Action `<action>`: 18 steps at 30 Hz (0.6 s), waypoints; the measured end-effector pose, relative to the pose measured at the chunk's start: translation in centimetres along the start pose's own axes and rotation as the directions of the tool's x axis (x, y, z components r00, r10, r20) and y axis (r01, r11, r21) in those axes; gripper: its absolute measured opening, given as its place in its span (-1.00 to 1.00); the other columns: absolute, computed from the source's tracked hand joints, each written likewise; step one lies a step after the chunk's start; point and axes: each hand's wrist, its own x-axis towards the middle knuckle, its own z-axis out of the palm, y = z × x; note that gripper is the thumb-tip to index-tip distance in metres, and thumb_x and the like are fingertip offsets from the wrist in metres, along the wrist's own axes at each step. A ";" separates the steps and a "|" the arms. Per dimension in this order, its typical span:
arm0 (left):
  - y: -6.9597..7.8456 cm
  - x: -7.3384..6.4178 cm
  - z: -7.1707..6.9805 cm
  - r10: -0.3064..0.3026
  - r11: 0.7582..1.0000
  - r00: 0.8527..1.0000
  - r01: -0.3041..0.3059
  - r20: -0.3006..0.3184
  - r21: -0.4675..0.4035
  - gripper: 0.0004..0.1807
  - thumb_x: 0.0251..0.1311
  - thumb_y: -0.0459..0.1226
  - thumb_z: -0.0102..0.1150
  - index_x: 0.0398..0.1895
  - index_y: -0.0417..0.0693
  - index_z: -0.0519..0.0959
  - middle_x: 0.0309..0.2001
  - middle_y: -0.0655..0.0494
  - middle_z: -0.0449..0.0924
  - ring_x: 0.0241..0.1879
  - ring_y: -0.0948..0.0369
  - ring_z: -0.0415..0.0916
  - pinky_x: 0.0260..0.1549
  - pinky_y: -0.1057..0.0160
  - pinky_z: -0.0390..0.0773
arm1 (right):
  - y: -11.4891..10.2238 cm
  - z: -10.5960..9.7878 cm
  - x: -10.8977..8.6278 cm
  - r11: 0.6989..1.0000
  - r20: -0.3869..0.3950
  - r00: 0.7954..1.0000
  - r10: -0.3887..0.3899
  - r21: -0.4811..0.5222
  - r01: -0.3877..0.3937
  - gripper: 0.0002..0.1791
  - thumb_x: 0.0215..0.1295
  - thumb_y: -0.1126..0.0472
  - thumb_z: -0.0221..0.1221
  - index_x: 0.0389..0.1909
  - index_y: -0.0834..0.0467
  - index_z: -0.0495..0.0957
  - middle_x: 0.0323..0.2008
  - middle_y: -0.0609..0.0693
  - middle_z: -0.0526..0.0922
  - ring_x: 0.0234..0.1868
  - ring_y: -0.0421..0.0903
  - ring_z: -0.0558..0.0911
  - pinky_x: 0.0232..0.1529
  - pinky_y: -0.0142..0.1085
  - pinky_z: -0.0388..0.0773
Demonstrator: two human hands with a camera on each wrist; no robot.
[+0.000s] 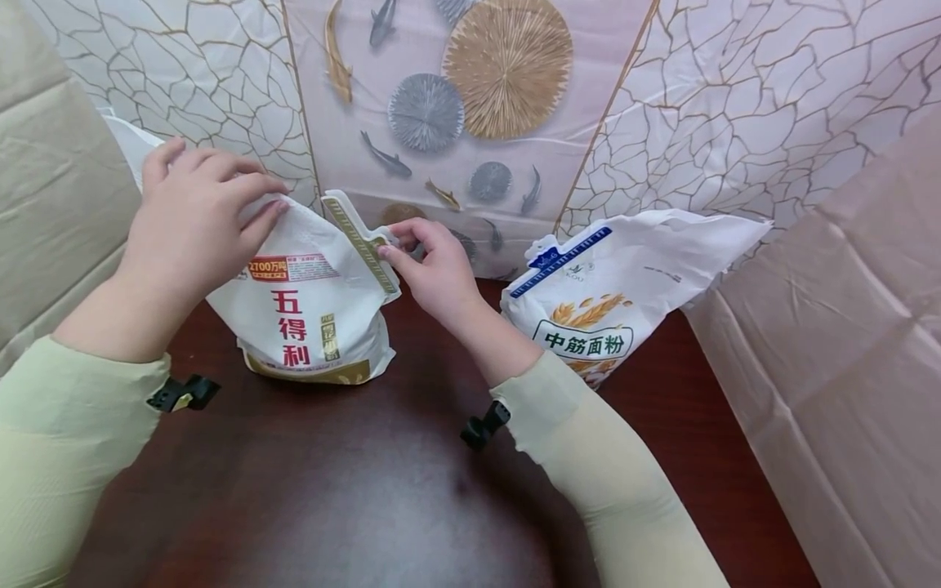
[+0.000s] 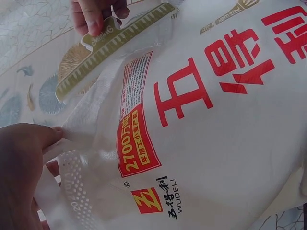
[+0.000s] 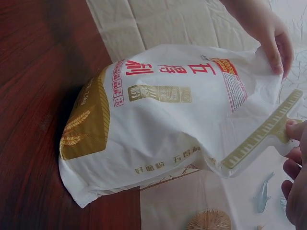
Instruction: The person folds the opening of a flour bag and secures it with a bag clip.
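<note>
A white flour bag (image 1: 294, 286) with red lettering stands on the table at the left. Its top edge is pinched between the thumb and fingers of my left hand (image 1: 202, 216), as the left wrist view shows. My right hand (image 1: 441, 273) pinches the handle of a long olive-green bag clip (image 1: 360, 245) at the bag's right upper side. In the right wrist view the lower end of the clip (image 3: 264, 129) lies at the edge of the bag (image 3: 158, 110). The left wrist view has the clip (image 2: 112, 48) slanting along the bag's top.
A second flour bag (image 1: 625, 278), with a blue bag clip (image 1: 562, 260) across its left upper corner, stands at the right beside my right forearm. Patterned cloth (image 1: 470, 163) hangs behind, and plain beige cloth (image 1: 823, 327) borders the dark red-brown table (image 1: 353, 490).
</note>
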 end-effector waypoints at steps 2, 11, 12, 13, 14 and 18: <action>0.0 0.0 0.0 -0.002 1.000 1.000 0.002 -0.007 -0.002 -0.74 0.40 -0.17 0.10 -0.04 -0.06 0.69 0.04 -0.14 0.59 0.12 -0.17 0.37 0.40 -0.19 -0.15 | -0.1 0.1 0.1 1.000 0.002 1.000 -0.011 -0.013 0.011 -0.73 0.26 0.16 0.36 -0.05 0.14 0.67 -0.29 -0.04 0.60 -0.19 -0.13 0.50 -0.17 -0.35 0.41; 0.1 0.2 -0.1 -0.015 1.000 1.000 0.015 -0.014 -0.005 -0.76 0.40 -0.19 0.12 -0.05 -0.09 0.70 0.03 -0.15 0.60 0.13 -0.18 0.36 0.39 -0.18 -0.13 | -0.7 0.9 0.8 0.996 0.031 0.997 -0.069 -0.047 0.070 -0.73 0.28 0.14 0.34 -0.04 0.12 0.68 -0.30 -0.06 0.60 -0.20 -0.17 0.50 -0.18 -0.37 0.41; 0.1 0.2 -0.1 -0.015 1.000 1.000 0.015 -0.014 -0.007 -0.76 0.40 -0.20 0.13 -0.06 -0.10 0.70 0.02 -0.15 0.60 0.12 -0.18 0.36 0.38 -0.18 -0.12 | -0.7 1.0 0.8 0.996 0.033 0.997 -0.074 -0.052 0.076 -0.73 0.28 0.14 0.34 -0.04 0.12 0.68 -0.30 -0.07 0.60 -0.19 -0.18 0.50 -0.18 -0.37 0.41; 0.1 0.2 -0.1 -0.015 1.000 1.000 0.015 -0.015 -0.010 -0.77 0.39 -0.20 0.14 -0.06 -0.10 0.70 0.02 -0.15 0.60 0.12 -0.18 0.36 0.38 -0.18 -0.11 | -0.8 1.1 0.9 0.995 0.036 0.996 -0.077 -0.057 0.079 -0.73 0.28 0.13 0.34 -0.04 0.12 0.68 -0.30 -0.08 0.60 -0.19 -0.18 0.50 -0.18 -0.37 0.42; 0.1 0.3 -0.1 -0.013 1.000 1.000 0.013 -0.017 -0.013 -0.77 0.39 -0.20 0.15 -0.07 -0.10 0.70 0.02 -0.15 0.60 0.11 -0.18 0.36 0.38 -0.18 -0.10 | -0.9 1.2 0.9 0.995 0.039 0.996 -0.081 -0.062 0.083 -0.73 0.27 0.13 0.35 -0.04 0.11 0.68 -0.30 -0.08 0.60 -0.19 -0.18 0.50 -0.17 -0.37 0.42; 0.2 0.4 -0.1 -0.007 1.000 1.000 0.006 -0.020 -0.023 -0.79 0.38 -0.21 0.17 -0.10 -0.11 0.71 0.02 -0.14 0.59 0.10 -0.17 0.37 0.37 -0.17 -0.08 | -1.0 1.2 1.0 0.989 0.066 0.993 -0.095 -0.111 0.102 -0.72 0.27 0.13 0.34 -0.03 0.11 0.67 -0.28 -0.09 0.61 -0.16 -0.18 0.52 -0.11 -0.37 0.44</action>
